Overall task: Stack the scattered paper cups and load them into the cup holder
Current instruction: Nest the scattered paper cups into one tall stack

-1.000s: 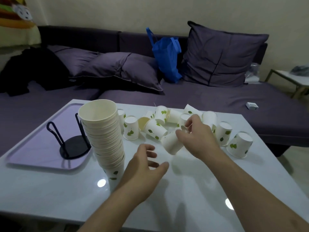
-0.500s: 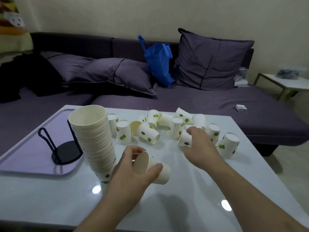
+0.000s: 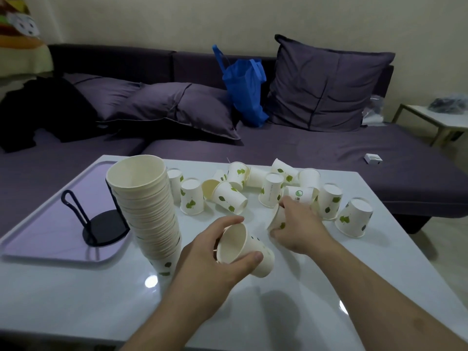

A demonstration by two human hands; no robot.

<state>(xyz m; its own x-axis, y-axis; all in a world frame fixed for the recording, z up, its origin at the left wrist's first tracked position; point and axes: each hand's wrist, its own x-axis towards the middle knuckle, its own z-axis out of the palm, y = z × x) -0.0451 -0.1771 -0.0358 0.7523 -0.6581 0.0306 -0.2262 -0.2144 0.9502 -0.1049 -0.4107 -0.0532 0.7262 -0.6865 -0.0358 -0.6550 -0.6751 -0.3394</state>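
Our left hand holds one paper cup on its side, with thumb and fingers curled round it and its open mouth turned toward us. Our right hand reaches into the loose cups and grips another cup near its rim. A second ago the left hand was bare and open, and the right hand held a cup up in the air. Now that cup sits in the left hand, and the right hand has gone back for the next one. We think this means we are passing cups across, one at a time, to push them into each other.

Just left of our left hand stands the tall stack of cups. It leans a little. Behind it is the black cup holder, which holds no cups yet, so the loading part is not done. It stands on a purple tray on the white table.

The scattered cups lie past our hands, some upside down and some tipped over. There are still many to pick up.

We cannot see most of the cup under our right hand, because the hand covers it. The tall stack hides part of the holder, and its bottom is hidden behind our left wrist. We cannot tell if any cups are tucked behind others in the pile.
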